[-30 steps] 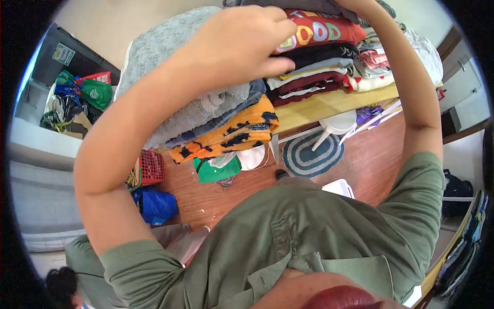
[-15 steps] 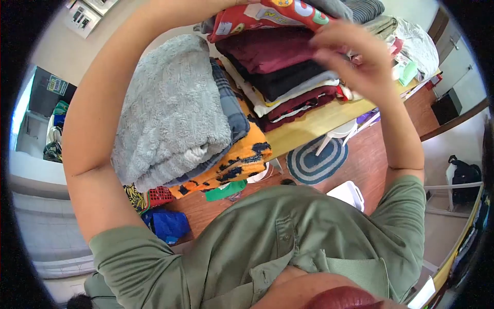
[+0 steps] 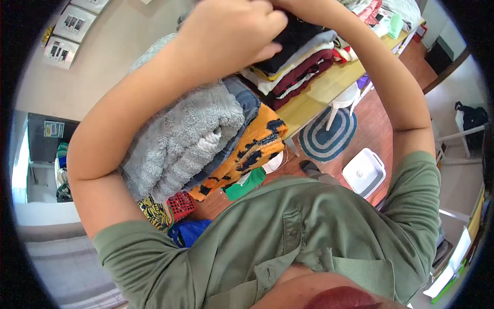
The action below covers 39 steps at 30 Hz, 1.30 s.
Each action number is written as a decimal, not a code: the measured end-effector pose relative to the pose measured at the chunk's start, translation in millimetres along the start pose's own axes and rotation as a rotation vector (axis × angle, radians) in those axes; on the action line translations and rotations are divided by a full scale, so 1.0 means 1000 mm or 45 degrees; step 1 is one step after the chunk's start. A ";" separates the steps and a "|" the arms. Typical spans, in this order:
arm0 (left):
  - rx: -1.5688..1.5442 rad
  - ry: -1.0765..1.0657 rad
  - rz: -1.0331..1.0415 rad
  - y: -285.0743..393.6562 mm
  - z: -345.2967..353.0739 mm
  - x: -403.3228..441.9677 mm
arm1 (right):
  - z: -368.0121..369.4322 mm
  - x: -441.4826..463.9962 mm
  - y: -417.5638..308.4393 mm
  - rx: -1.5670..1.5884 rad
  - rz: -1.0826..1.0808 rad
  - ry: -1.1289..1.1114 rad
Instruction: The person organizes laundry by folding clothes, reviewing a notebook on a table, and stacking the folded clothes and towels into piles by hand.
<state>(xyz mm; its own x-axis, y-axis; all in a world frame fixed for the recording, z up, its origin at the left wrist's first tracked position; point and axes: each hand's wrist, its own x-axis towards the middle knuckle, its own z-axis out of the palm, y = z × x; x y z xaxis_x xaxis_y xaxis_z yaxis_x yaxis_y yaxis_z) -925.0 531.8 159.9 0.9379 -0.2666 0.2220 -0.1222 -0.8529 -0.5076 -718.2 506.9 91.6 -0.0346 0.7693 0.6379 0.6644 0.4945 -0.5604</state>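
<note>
My left hand (image 3: 231,38) is above the folded clothes at the top of the view, its fingers curled inward; whatever it may hold is hidden. Close to it, my right hand (image 3: 303,9) is cut off by the top edge, so its fingers do not show. Under the hands lies a stack of folded clothes, with a black garment (image 3: 290,44) above grey, white and maroon garments (image 3: 303,74). Left of that stack, a fluffy grey blanket (image 3: 190,139) rests on a blue plaid cloth (image 3: 247,100) and an orange cloth with dark patches (image 3: 252,147).
The stacks stand on a yellowish wooden table (image 3: 321,87). Below are a white stool (image 3: 342,100), an oval blue rug (image 3: 327,136), a white basin (image 3: 364,172) and a red basket (image 3: 180,206). More cloth (image 3: 368,10) lies at the table's far end.
My left hand has come down into view with curled fingers. My right hand has moved left and up, beside it. The red printed garment is out of sight, and the view has shifted.
</note>
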 end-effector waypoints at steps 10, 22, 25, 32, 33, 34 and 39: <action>-0.092 -0.265 -0.468 -0.045 -0.004 0.018 | -0.039 -0.056 -0.048 -0.084 0.277 0.309; 0.141 -0.303 -0.201 0.009 0.009 0.005 | 0.000 -0.052 0.000 -0.695 -0.168 0.063; 0.012 -0.395 0.034 0.020 0.036 0.006 | 0.005 -0.044 0.003 -0.613 -0.162 0.119; 0.086 -0.660 -0.114 0.005 0.019 0.028 | 0.011 -0.079 0.003 -0.481 -0.382 0.582; 0.089 -0.527 -0.218 0.000 0.022 0.025 | 0.013 -0.091 -0.004 -0.479 -0.380 0.579; 0.089 -0.585 -0.202 -0.004 0.018 0.027 | 0.014 -0.104 -0.011 -0.490 -0.277 0.387; 0.057 -0.470 -0.092 0.004 0.021 0.026 | 0.036 -0.105 0.009 -1.026 -0.261 0.074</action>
<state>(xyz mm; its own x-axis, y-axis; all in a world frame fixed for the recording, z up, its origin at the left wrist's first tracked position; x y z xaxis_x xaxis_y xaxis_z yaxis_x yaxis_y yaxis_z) -894.4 531.2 146.3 0.9984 -0.0193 -0.0523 -0.0445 -0.8409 -0.5393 -735.7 445.0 0.2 -0.1890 0.6627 0.7247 0.9807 0.1643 0.1056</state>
